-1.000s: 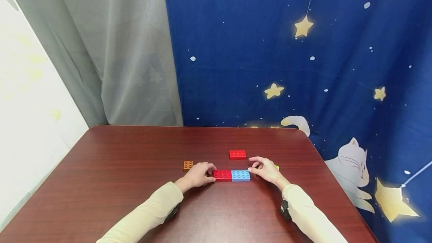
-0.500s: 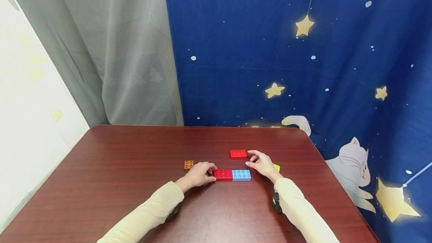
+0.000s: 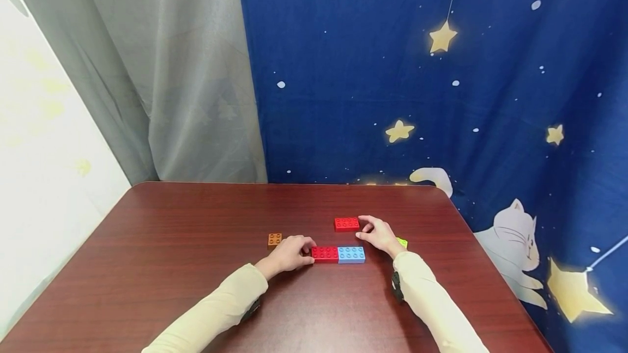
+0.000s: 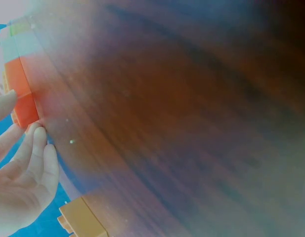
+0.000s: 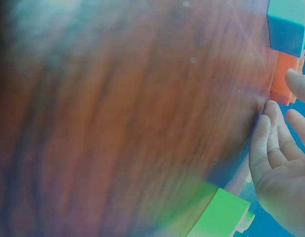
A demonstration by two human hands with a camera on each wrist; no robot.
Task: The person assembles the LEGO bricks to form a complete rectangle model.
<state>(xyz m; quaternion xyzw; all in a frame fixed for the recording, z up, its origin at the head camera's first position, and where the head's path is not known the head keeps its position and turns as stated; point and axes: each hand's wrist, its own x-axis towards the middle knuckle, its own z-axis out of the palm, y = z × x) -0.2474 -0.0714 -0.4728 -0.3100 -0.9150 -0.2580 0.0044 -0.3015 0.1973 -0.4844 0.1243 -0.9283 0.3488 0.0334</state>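
Red near brick [image 3: 325, 255] and blue brick [image 3: 351, 255] are seen in the head view end to end, long axes crosswise on the bench [image 3: 196, 298]; the former's left end is pinched by the left hand [image 3: 289, 254]. Beside the far red brick [image 3: 346, 225], the fingers of the right hand [image 3: 380, 236] are held parted. In the left wrist view, a brown brick [image 4: 85, 219] is shown nearby; in the right, a green brick [image 5: 219, 212].

One brick [image 3: 346, 224] behind two side-by-side bricks [image 3: 338, 255] on table [image 3: 221, 211]

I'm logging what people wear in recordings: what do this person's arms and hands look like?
The sleeves are long, plain and cream, reaching near the wrists. A small black device shows on the inner side of each sleeve. Both hands are ungloved.
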